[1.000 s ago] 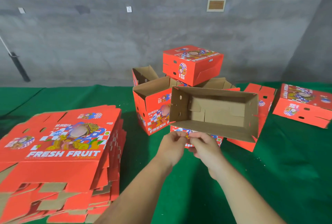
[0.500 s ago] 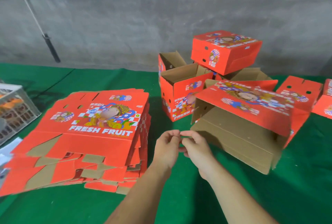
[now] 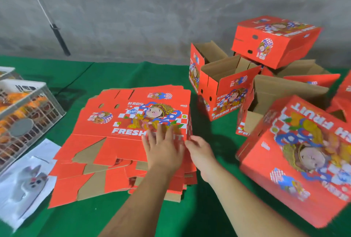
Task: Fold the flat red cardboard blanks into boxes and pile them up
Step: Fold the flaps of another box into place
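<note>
A stack of flat red cardboard blanks [image 3: 121,122] lies on the green table [image 3: 218,208] left of centre. My left hand [image 3: 163,149] rests flat on the top blank with fingers spread. At the stack's right edge is my right hand [image 3: 199,151], its fingers at the side of the blanks; whether they grip one I cannot tell. A folded red box [image 3: 296,157] lies tilted and blurred at the right. Behind it stands a pile of folded boxes [image 3: 228,92], several open-topped, with a closed one [image 3: 273,39] on top.
A white wire crate [image 3: 24,111] holding orange things stands at the left edge. White plastic bags [image 3: 24,185] lie in front of it. A grey concrete wall runs behind the table, with a dark pole [image 3: 58,39] leaning on it.
Both hands moved left from the folded box onto the stack of flat blanks. The box that was held now lies tilted at the right. My view turned left and down.
</note>
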Demonstrator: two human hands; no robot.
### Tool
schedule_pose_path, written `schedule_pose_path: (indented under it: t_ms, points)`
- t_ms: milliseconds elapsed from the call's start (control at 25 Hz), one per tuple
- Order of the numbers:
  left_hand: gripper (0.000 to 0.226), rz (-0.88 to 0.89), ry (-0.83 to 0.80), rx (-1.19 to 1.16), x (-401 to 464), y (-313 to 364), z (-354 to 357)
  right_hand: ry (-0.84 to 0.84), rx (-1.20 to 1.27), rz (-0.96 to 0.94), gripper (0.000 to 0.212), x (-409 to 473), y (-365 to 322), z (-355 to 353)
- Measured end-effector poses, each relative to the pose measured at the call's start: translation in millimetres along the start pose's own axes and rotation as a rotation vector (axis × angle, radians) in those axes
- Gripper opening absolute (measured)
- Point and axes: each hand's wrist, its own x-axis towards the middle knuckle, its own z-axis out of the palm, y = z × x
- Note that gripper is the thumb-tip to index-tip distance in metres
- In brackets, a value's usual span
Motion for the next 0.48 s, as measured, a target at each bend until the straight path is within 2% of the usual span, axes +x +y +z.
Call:
schedule_pose_path:
  t_ms: [40,120,240,360,440,480]
  points:
    - [0.065,0.004,-0.083,0.055,0.0,-7.6,-0.2,0.038,-0.005,-0.008,0.019,0.0,0.8,6.1]
    - [0.067,0.09,-0.15,0.029,-5.1,-11.0,4.7,0.117,-0.017,0.007,0.027,-2.1,1.7,11.2]
    - [0.065,0.234,-0.15,-0.026,-13.0,4.4,9.0,0.125,0.127,0.012,0.019,-4.8,-1.3,2.7]
    - [0.067,0.32,-0.132,-0.115,-22.0,19.7,10.6,0.181,0.166,-0.009,0.017,-11.2,1.0,-26.5]
    - [0.078,0.413,-0.161,-0.134,-30.7,28.6,13.5,0.204,0.2,-0.027,0.018,-18.2,10.6,-54.5]
    - [0.093,0.482,-0.204,-0.077,-35.6,33.3,16.1,0.22,0.214,-0.033,0.018,-23.1,16.9,-69.8]
